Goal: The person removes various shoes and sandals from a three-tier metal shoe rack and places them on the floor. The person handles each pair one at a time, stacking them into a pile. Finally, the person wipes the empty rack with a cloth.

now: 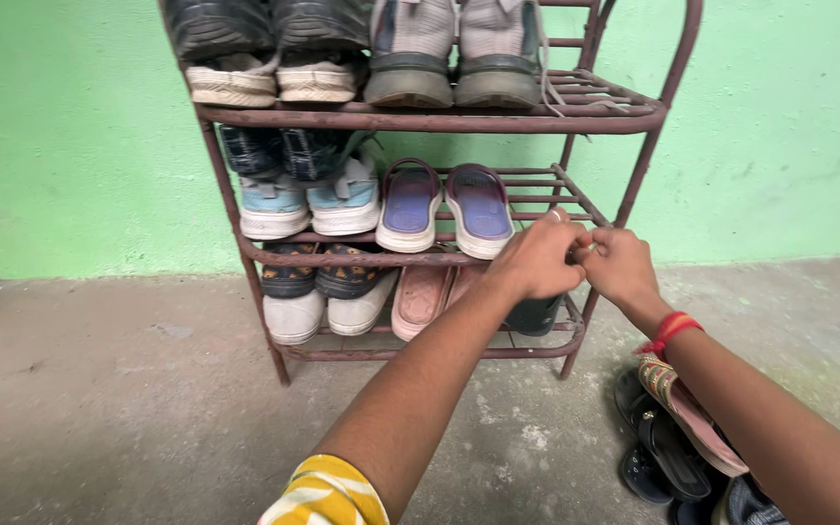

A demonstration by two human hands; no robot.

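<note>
Rack of rusty metal stands straight ahead against the green wall; both hands meet at its middle shelf's right end. Left hand and right hand are curled together, grasp unclear. Purple sandals lie just left; loose sandals lie near right.

Free shelf room beside slippers
</note>
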